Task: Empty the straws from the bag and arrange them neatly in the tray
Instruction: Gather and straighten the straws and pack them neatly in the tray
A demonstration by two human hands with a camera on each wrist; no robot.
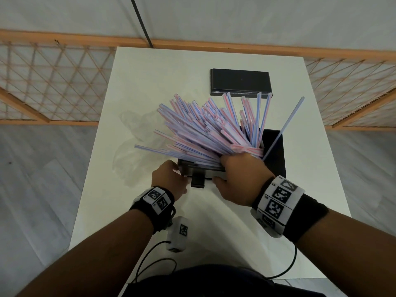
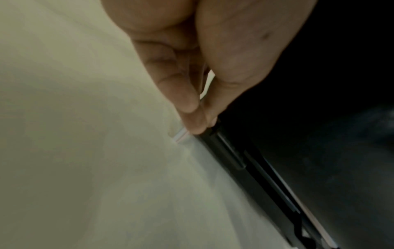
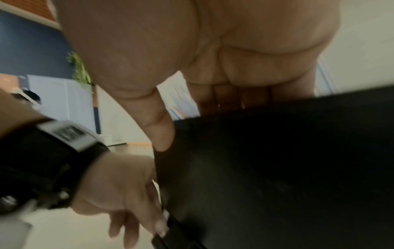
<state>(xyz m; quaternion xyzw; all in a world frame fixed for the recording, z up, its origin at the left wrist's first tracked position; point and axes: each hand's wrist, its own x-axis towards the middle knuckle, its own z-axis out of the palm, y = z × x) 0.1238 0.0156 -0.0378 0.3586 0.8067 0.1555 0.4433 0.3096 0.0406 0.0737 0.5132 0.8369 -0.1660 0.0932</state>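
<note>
Head view only: a big fan of pink- and blue-striped straws stands tilted in the black tray on the white table, leaning left and away; one straw leans off to the right, apart from the rest.
Left wrist view only: left fingertips meet at the tray's edge, touching it, with the end of one straw just beside them on the table.
Right wrist view only: the right thumb lies flat against the tray's dark near wall; the fingers go over the rim and out of sight.
Left hand: at the tray's near-left corner, fingers bent, tips together against the edge; whether they pinch anything I cannot tell.
Right hand: draped over the tray's near rim, fingers curled into the base of the straw bundle, thumb outside on the wall.
Bag: clear, crumpled, lying on the table left of the tray, partly behind the straws.
Lid: flat black rectangle, farther back on the table, well apart from the tray.
In the way: straws hide most of the tray's inside; the right hand hides their lower ends.
Around: wooden lattice screens on both sides, grey floor, marker bands on both wrists.
</note>
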